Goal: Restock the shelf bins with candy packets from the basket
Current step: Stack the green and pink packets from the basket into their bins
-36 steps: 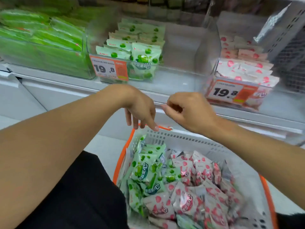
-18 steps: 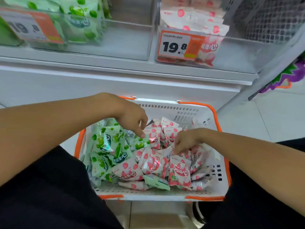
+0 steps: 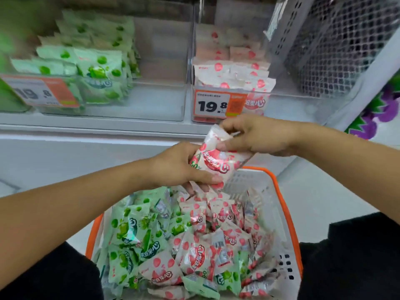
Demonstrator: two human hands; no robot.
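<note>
Currently both hands, left hand (image 3: 173,167) and right hand (image 3: 257,135), clasp pink candy packets (image 3: 214,161) above the basket (image 3: 281,198); loose ones could slip back in.

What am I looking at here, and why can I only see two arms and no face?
The camera sits on a person's head and looks down, so you see only their arms, as if through their eyes. There is just this one view. The person is in a shop, facing a shelf. The left hand and the right hand together hold one pink candy packet, lifted above a white basket with an orange rim. The basket is full of green packets and more pink packets. On the shelf stand clear bins: a green bin on the left and a pink bin behind an orange price tag. The held packet probably goes into the pink bin.
</note>
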